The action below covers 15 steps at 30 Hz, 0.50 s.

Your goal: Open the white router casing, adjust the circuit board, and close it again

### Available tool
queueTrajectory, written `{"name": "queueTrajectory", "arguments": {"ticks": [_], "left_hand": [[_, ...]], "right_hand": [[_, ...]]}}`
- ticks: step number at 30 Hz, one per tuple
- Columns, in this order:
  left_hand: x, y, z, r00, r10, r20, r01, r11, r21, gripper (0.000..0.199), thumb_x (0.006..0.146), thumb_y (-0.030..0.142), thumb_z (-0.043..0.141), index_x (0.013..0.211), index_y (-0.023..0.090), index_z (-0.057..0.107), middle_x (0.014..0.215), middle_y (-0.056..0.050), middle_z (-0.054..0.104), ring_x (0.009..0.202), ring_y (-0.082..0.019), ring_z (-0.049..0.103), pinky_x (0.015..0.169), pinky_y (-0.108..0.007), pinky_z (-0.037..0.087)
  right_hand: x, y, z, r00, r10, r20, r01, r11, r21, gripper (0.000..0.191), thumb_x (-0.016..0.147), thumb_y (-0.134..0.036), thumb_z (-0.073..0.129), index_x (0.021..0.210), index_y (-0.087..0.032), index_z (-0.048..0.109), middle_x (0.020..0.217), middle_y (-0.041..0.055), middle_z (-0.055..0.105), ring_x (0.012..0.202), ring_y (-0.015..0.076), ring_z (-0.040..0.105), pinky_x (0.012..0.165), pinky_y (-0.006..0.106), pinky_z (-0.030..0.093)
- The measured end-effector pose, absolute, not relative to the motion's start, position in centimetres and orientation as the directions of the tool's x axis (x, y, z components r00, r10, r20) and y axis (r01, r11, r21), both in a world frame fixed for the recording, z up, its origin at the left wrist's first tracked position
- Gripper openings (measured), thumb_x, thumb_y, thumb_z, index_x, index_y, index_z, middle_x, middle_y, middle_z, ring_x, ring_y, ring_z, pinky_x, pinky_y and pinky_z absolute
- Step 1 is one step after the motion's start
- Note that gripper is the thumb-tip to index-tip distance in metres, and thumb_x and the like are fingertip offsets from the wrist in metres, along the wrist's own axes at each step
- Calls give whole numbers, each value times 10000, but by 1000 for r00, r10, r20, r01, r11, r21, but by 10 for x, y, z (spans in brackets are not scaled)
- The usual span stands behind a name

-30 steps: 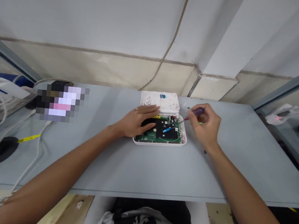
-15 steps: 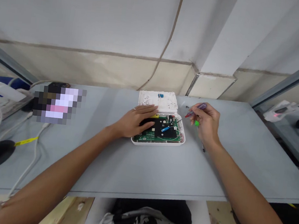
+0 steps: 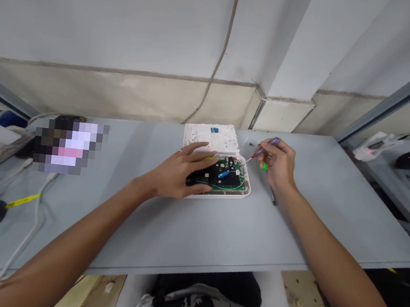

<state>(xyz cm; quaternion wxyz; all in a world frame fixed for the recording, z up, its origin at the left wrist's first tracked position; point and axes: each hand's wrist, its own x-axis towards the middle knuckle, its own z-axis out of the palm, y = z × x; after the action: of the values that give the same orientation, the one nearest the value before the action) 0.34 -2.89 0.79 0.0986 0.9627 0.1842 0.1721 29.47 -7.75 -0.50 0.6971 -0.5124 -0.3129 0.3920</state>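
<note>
Got a white plastic case (image 3: pixel 218 198) open on a smooth grey table (image 3: pixel 196 235), right in the middle, with a green circuit board (image 3: pixel 227 189) sitting inside it. The board has a matte black pad (image 3: pixel 202 176) and a little blue part (image 3: pixel 224 174) on it, plus a thin wire looping around. The case's white lid (image 3: pixel 208 137) lies flat just behind, touching the case, with a small blue bit (image 3: pixel 214 130) on it.

My left hand (image 3: pixel 175 172) is laid over the board's left side, palm down, fingers spread wide. Right hand (image 3: pixel 279 164) is up by the board's far right corner, wrist angled in, thumb and fingers pinching a screwdriver (image 3: pixel 272 142) with a purple see-through handle. Its skinny metal shaft points down at the board, but can't tell if the tip touches. A green thing (image 3: pixel 264 166) sits under those fingers, and a dark thin tip (image 3: pixel 272 197) pokes out below the hand. Too small to tell what they are.
</note>
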Motion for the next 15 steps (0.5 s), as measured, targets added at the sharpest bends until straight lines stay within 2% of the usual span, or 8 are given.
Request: {"name": "queueTrajectory", "arguments": {"ticks": [3,7,9,12,15], "left_hand": [[4,-37,12,886,358,295,316,-931,181,574,1023,541,637,1493,213,632,1485,-112,672,1476,-377,539,1148,-596,547],[4,-44,16,912,303,274,296,-953,70,504,1046,497,622,1441,188,668,1429,-122,709,1429,-355,599,1065,-525,613],[6,-48,18,920,272,281,290,-957,-22,466,1064,449,602,1411,147,677,1368,-152,739,1316,-350,687,971,-492,652],[10,-58,19,930,203,308,266,-947,-179,360,1085,337,567,1283,76,717,1180,-193,798,1093,-336,784,820,-446,671],[14,-69,19,944,144,298,231,-932,-280,255,1081,220,546,1183,59,716,1068,-201,801,1048,-332,785,744,-417,660]], "right_hand": [[296,-77,-5,492,869,50,-223,181,-958,96,700,-225,758,725,-208,667,661,-16,660,457,82,519,372,214,363],[297,-78,-3,495,868,50,-226,184,-957,98,696,-220,768,713,-206,673,643,-20,652,455,81,514,373,212,367],[297,-78,-3,498,866,51,-224,185,-957,101,694,-225,770,713,-203,674,654,-15,660,458,83,517,373,214,368],[296,-77,-5,489,869,75,-181,186,-966,108,706,-241,768,719,-204,667,671,-13,659,469,86,521,380,217,374],[296,-77,-8,482,863,149,-80,213,-974,174,758,-309,790,758,-215,644,704,-19,643,482,87,513,382,221,363]]}}
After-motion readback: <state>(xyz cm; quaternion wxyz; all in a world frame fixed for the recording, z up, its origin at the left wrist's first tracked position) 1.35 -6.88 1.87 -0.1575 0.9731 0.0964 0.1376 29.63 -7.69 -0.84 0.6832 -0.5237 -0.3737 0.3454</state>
